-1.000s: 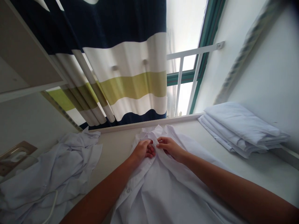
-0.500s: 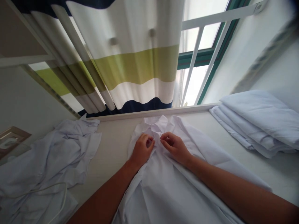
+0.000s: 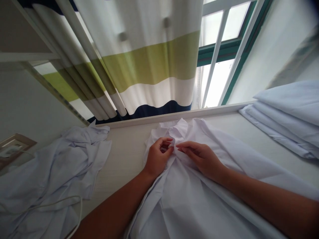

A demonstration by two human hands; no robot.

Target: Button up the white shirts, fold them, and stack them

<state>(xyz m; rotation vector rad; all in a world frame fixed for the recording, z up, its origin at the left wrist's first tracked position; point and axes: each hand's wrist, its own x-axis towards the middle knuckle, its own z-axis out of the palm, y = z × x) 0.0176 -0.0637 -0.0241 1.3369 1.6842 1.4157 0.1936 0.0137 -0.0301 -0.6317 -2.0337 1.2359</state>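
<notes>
White shirt (image 3: 189, 199) laid front-up on the tabletop (image 3: 124, 156), collar toward the window (image 3: 219, 66); the left hand (image 3: 157, 157) and right hand (image 3: 201, 157) meet just below the collar, each pinching one edge of the placket between thumb and fingertips. A crumpled heap of white garments (image 3: 54, 172) with a white cable (image 3: 74, 205) lies well apart on the left, a folded stack (image 3: 286, 116) on the right. The thin fabric could probably slip from either pinch, and a pull on the bunched front would likely crease it.
</notes>
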